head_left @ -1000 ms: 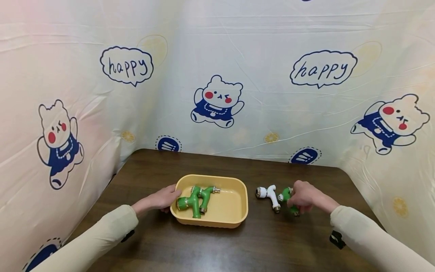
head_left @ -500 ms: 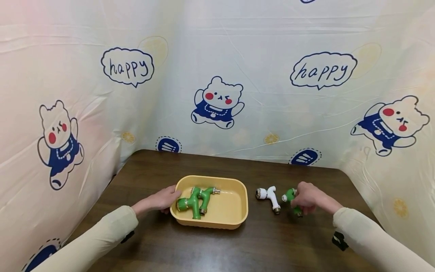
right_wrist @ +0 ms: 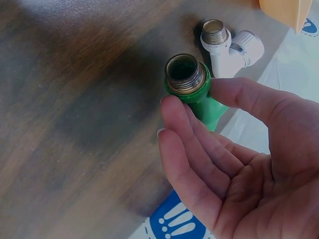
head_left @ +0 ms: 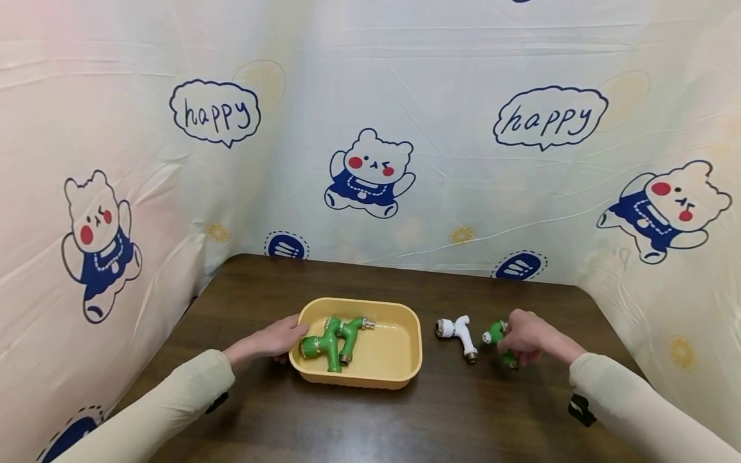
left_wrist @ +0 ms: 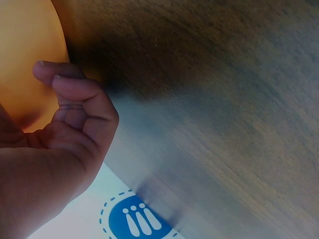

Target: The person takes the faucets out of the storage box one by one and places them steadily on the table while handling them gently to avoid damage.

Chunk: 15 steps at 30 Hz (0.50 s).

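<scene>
At the left end of a yellow plastic tray [head_left: 393,373], my left hand [head_left: 276,337] grips the wall, fingers outside and thumb over the rim. Two green taps lie inside the tray: a larger green tap [head_left: 332,347] and a smaller green tap [head_left: 350,337] partly behind it. On the right side of the table, my right hand [head_left: 529,337] pinches another green tap [head_left: 493,334] between thumb and fingers. Its threaded brass end [right_wrist: 185,74] faces the right wrist camera. Just left of that tap lies a white tap [head_left: 462,333], apart from it.
The dark wooden table [head_left: 370,424] carries everything. A patterned white curtain [head_left: 370,83] with printed bears surrounds it at the back and both sides, close to the table's edges.
My right hand has shifted slightly to the right with the green tap, widening the gap to the white tap. My left hand and the tray stay in place.
</scene>
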Tool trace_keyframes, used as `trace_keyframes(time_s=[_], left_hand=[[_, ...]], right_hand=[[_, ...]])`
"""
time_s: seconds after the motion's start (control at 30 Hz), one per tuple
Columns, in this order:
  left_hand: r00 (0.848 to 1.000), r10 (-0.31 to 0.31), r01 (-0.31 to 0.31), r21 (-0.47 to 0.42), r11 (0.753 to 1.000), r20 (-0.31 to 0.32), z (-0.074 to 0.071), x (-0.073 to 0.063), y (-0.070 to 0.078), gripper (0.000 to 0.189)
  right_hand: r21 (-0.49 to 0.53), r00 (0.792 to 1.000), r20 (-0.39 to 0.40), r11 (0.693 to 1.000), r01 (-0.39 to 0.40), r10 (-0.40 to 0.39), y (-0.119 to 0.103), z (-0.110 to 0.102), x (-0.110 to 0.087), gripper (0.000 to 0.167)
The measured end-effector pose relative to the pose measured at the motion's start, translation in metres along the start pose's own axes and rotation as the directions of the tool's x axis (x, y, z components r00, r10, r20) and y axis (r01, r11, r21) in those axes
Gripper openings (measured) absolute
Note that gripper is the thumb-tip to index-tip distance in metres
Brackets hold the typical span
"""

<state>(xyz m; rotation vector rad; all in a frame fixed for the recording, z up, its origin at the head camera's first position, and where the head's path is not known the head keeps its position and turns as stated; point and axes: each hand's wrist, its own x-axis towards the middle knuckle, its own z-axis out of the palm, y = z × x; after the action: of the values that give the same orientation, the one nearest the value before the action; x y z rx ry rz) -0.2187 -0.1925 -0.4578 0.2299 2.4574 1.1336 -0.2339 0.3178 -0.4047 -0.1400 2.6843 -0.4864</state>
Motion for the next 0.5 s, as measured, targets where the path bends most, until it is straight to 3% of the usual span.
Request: trace_keyframes(time_s=[0.17,0.27,0.5], left_hand=[[1.000,0.008,-0.008,0.002,1.000,0.000,0.000,0.000,0.000,0.040],[0.999,0.034,-0.034,-0.006,0.999,0.019,-0.002,0.006,-0.008,0.042],[0.983,0.164,-0.166,0.024,0.986,0.081,-0.003,0.042,-0.064,0.046]], right_hand=[[0.005,1.000,0.004,1.000,-0.005,0.005,0.000,0.000,0.000,0.022],[0.005,1.000,0.004,1.000,-0.002,0.002,0.001,0.000,0.000,0.021],[0.006,1.000,0.001,1.000,-0.009,0.009,0.003,0.001,0.000,0.021]])
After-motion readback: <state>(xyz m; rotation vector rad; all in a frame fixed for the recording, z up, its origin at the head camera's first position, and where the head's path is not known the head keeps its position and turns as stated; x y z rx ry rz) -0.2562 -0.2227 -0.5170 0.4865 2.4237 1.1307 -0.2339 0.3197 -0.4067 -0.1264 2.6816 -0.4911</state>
